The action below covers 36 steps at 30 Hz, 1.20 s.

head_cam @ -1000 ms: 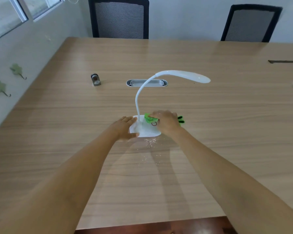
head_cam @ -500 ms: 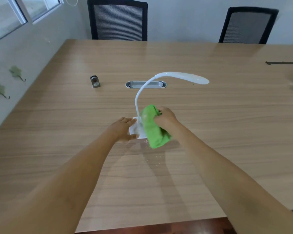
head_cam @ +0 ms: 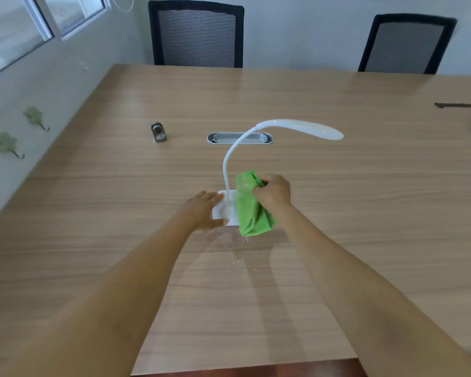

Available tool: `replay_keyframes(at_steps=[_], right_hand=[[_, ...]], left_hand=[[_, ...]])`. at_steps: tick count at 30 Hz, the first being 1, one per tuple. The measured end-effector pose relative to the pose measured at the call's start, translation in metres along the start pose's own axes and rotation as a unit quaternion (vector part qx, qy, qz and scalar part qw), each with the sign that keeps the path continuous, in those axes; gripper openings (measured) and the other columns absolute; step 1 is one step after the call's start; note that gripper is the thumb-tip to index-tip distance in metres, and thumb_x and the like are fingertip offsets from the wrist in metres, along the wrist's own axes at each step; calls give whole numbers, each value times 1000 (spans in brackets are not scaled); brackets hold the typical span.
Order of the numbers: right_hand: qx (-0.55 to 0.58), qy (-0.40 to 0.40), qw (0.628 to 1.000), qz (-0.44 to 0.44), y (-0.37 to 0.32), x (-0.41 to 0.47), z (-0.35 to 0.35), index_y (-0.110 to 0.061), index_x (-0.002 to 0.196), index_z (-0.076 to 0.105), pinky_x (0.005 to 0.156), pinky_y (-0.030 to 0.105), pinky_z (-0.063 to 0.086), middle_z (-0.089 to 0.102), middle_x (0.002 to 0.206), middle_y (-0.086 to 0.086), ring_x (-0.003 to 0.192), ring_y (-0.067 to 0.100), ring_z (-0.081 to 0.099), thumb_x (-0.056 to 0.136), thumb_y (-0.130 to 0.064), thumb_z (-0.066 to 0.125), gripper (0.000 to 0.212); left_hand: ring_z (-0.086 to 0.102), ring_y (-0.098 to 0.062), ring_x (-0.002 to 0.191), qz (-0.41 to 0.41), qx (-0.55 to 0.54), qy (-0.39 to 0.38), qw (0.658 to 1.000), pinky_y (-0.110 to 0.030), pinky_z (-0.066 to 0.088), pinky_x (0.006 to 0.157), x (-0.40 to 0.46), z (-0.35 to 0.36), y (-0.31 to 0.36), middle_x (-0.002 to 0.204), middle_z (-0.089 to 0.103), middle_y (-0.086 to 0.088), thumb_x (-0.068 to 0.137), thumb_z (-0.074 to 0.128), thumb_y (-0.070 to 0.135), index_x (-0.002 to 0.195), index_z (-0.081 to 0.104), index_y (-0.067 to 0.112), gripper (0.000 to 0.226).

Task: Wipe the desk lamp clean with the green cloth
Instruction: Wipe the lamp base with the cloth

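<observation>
Lamp, desk, white, gooseneck pattern; one green cloth in attendance.

Desk lamp [head_cam: 256, 142] stands mid-bench [head_cam: 365, 213], base at centre, thin neck curving up to a head pointing toward 2 o'clock. Judged light and top-heavy, neck flexible, plastic smooth and likely slippery; best steadied at the base. Left hand [head_cam: 206, 210] lies flat against the base's 9 o'clock edge, fingers extended, pressing rather than gripping. Right hand [head_cam: 273, 193] is clenched on the green cloth [head_cam: 252, 208], soft and limp, which hangs folded just beside the neck at 3 o'clock and drapes over the base. Base largely hidden by cloth and hand; contact between cloth and neck cannot be told. Pale specks on bench at 6 o'clock, nature unclear.
</observation>
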State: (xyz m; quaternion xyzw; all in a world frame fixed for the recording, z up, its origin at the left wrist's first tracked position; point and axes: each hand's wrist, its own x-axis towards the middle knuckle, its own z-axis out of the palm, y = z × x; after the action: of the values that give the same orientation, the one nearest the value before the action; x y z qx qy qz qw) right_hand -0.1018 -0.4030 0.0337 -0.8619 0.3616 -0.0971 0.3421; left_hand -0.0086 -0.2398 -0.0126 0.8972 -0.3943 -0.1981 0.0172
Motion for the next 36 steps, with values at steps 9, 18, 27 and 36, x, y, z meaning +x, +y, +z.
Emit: replay_keyframes(at_steps=[9,18,27,36], right_hand=[[-134,19,991,12,9,9,-7,-4,102,68,86,36,53,69,109,18,102,35,65,82,-3,49,28],[-170,-104,971,-135,1,1,21,-12,118,59,92,39,49,54,121,16,114,36,51,82,-15,54,36],[-311,-193,890,-271,51,-30,19,-23,147,26,116,40,29,18,160,-1,144,23,23,84,-1,46,70],[-121,-105,959,-233,42,-14,12,-17,135,50,118,28,27,40,151,5,139,23,36,83,11,38,61]], left_hand=[[5,-22,150,-5,-24,8,1000,-38,13,121,0,3,-2,161,13,6,83,52,61,152,9,26,89],[33,-19,141,-22,-175,35,984,-34,28,114,-3,-2,-9,153,35,4,71,76,44,147,31,25,90],[20,-18,146,-1,-118,30,993,-35,20,118,3,-1,-16,154,34,6,74,73,47,148,30,24,89],[12,-20,149,-4,-83,-1,997,-40,19,120,1,-7,-10,158,24,7,78,69,47,150,23,20,90]])
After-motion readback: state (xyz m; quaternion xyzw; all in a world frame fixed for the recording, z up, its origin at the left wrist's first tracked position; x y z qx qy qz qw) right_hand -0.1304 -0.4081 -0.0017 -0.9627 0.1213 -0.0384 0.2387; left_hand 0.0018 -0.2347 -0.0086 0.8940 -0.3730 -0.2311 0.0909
